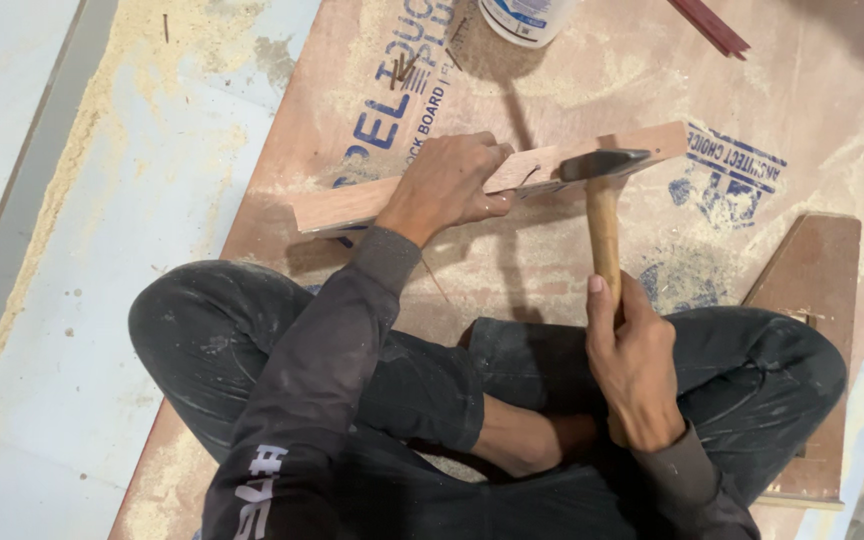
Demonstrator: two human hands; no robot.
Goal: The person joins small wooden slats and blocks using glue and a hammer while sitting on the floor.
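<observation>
I sit cross-legged on a large plywood sheet (572,80). A narrow wooden strip (352,205) stands on edge across it. My left hand (447,185) presses on the strip's middle, fingers curled over its top edge, with a thin nail beside the fingertips. In my right hand (634,365) is a wooden-handled hammer (604,215), gripped low on the handle. Its dark metal head rests on the strip's top edge, just right of my left hand.
A white plastic jar (527,18) stands at the sheet's far edge, with a dark red strip (710,24) to its right. Loose nails (402,68) lie near the printed lettering. A triangular wood offcut (812,270) lies by my right knee. Sawdust covers the pale floor (72,250).
</observation>
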